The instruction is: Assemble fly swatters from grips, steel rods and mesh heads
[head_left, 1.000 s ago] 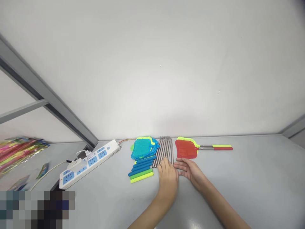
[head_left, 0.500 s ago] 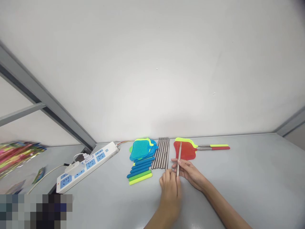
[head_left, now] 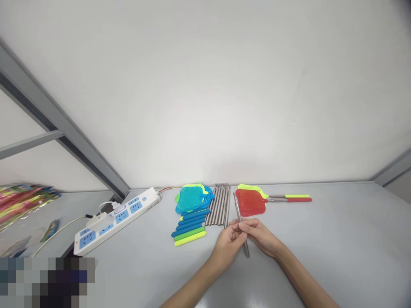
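Note:
Both of my hands grip one silver metal rod (head_left: 238, 207), tilted with its upper end near the red fly swatter head. My left hand (head_left: 228, 244) pinches it from the left, and my right hand (head_left: 260, 236) has thumb and fingers on it from the right. Just left of the rod lies a row of several similar metal rods (head_left: 218, 207). Beyond my right hand rests a red fly swatter (head_left: 250, 202), partly over a yellow fly swatter (head_left: 248, 187); both have metal shafts and coloured grips.
Blue mesh swatter heads (head_left: 192, 199) are piled left of the rods, with some yellow and green ones. Below them lie several blue handle grips (head_left: 189, 226), a green grip (head_left: 190, 234) and a yellow grip (head_left: 190, 238). A white power strip (head_left: 128, 218) with plugs stands further left.
The held rod has swung from leaning slightly right to leaning left, and its lower end now shows below my hands. My left hand has shifted up along it, closer to my right hand.

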